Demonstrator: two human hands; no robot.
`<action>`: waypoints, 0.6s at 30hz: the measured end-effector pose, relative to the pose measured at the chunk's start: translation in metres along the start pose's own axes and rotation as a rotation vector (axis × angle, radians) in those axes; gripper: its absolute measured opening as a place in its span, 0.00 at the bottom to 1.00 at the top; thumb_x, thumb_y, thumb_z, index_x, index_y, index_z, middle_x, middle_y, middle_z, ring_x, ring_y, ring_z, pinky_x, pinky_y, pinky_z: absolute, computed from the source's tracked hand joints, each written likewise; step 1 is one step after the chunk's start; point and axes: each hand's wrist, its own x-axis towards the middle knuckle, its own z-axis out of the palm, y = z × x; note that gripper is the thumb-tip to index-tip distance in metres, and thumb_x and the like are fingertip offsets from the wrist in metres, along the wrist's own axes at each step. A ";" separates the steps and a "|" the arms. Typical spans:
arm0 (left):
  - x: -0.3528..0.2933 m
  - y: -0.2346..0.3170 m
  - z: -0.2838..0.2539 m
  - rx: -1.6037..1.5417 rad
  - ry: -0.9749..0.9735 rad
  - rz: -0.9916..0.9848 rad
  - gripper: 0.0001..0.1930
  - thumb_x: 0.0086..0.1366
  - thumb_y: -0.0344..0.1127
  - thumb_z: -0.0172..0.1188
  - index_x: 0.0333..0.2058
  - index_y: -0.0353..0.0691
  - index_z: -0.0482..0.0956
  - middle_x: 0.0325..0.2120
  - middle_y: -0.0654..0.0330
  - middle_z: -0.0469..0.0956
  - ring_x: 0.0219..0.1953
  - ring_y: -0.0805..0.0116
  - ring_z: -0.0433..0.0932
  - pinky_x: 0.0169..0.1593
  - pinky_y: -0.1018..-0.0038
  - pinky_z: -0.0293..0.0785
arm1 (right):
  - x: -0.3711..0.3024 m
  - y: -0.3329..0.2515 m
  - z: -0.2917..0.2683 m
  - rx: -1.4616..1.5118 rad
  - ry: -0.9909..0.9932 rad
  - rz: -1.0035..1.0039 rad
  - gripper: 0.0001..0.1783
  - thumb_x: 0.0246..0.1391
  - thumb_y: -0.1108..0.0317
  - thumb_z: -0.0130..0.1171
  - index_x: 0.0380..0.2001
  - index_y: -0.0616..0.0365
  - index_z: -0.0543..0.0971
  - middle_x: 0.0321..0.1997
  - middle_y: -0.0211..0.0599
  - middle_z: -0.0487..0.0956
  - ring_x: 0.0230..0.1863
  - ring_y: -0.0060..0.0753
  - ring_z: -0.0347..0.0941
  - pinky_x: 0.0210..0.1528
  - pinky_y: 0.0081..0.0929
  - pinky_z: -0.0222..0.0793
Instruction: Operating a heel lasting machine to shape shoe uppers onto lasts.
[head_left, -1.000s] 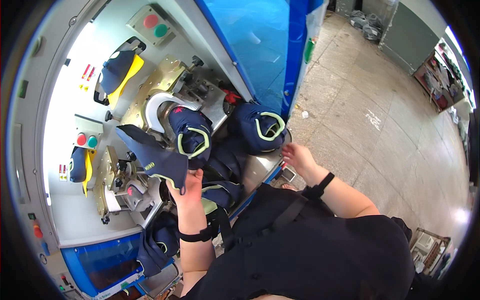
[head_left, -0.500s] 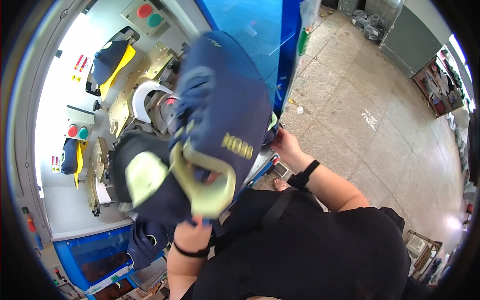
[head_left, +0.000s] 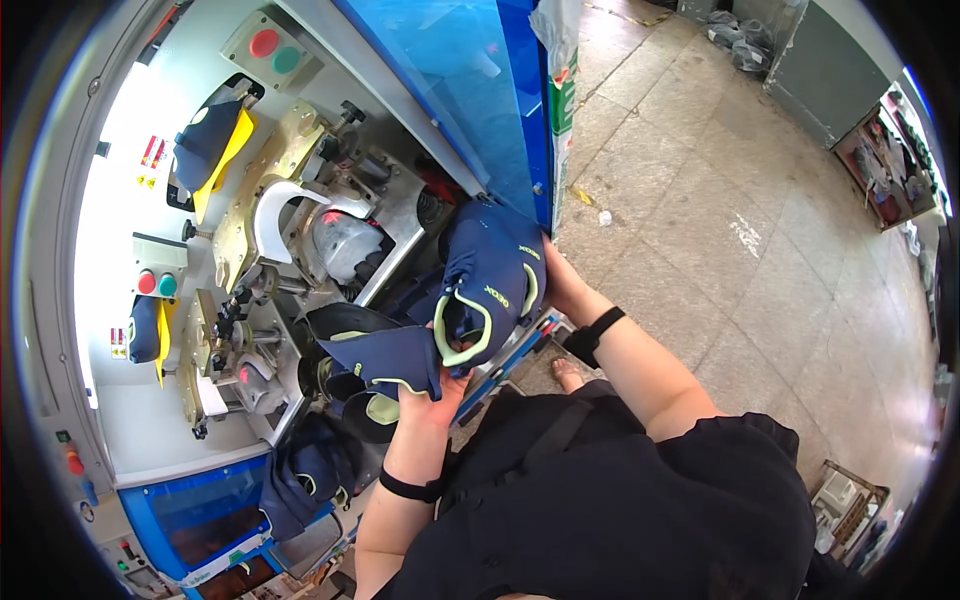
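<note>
Navy shoe uppers with lime-green linings are in both my hands, in front of the machine. My left hand [head_left: 435, 397] is closed around the lower edge of a shoe upper [head_left: 385, 352] whose dark flap spreads to the left. At the right, my right hand [head_left: 563, 280] grips the side of another shoe upper [head_left: 497, 255], its fingers partly hidden behind it. This one's lime-edged collar opening [head_left: 466, 330] faces me, close above my left hand. More dark uppers [head_left: 372, 408] lie bunched just below and left; where they rest is hard to make out.
The machine's rounded metal mould [head_left: 345, 245] sits beyond the uppers, beside a white curved pad [head_left: 277, 222]. A second mould [head_left: 260, 385] is lower left. Button boxes [head_left: 272, 52] are on the machine wall. A blue door panel [head_left: 450, 90] stands ahead. Navy uppers [head_left: 305, 475] hang lower left.
Both hands have lowered the uppers away from the camera, and they now appear smaller and sharper. The mould behind them has come into view. My left hand has shifted up and right.
</note>
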 end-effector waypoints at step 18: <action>-0.010 -0.016 -0.035 0.477 0.204 -0.063 0.22 0.75 0.26 0.50 0.66 0.37 0.68 0.58 0.49 0.78 0.59 0.55 0.79 0.62 0.56 0.78 | -0.052 -0.034 0.014 -0.462 -0.035 0.354 0.37 0.61 0.49 0.66 0.66 0.56 0.70 0.57 0.36 0.80 0.52 0.33 0.80 0.55 0.37 0.77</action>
